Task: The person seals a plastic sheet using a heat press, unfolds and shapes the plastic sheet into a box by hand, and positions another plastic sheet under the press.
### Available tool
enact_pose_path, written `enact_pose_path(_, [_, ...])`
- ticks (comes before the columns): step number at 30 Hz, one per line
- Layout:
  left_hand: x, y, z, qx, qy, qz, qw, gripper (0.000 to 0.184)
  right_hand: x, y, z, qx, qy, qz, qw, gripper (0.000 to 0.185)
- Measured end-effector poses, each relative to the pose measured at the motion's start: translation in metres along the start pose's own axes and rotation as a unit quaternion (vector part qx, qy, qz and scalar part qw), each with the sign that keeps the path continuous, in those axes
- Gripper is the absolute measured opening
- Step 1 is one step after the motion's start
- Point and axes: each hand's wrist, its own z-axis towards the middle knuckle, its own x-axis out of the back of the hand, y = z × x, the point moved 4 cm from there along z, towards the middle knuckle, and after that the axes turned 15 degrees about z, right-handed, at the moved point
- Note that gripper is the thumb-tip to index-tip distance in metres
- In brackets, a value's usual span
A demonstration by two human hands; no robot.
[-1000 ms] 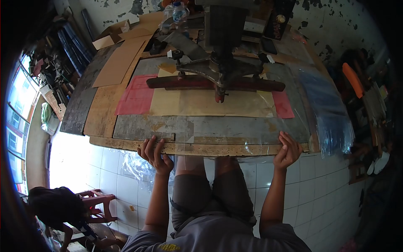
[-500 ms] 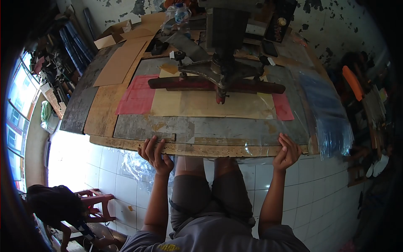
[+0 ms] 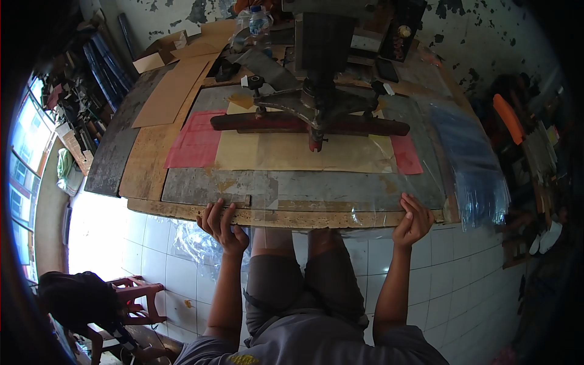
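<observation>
My left hand (image 3: pixel 223 228) rests at the front edge of the worktable, its fingers apart over the wooden strip (image 3: pixel 292 218). Farther right along the same edge, my right hand (image 3: pixel 413 222) lies with its fingers stretched forward and its thumb lower. A clear plastic sheet (image 3: pixel 340 204) spans the area between them; where its side edges meet my fingers is hard to see. Beyond are a yellow sheet (image 3: pixel 292 155) and pink pieces (image 3: pixel 194 143) (image 3: pixel 406 153). Above them hangs a dark red bar (image 3: pixel 267 123) on a metal press frame (image 3: pixel 313 100).
Bluish plastic sheets (image 3: pixel 471 164) hang over the table's right side. Brown cardboard (image 3: pixel 170 94) lies at the left, a bottle (image 3: pixel 258 23) at the back. Crumpled plastic (image 3: pixel 198 243) is below the edge. Another person (image 3: pixel 79 298) is at lower left near a red stool (image 3: pixel 143 298).
The view shifts slightly between frames. Both my hands keep the same places at the table edge, and the press bar has not visibly moved.
</observation>
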Motion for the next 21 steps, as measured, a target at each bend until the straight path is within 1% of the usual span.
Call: enact_pose_path(21, [0.0002, 0.0011, 0.0016, 0.008, 0.004, -0.003, 1.0, 0.047, -0.0001, 0.0006, -0.0007, 0.002, 0.002, -0.003, 1.0, 0.036])
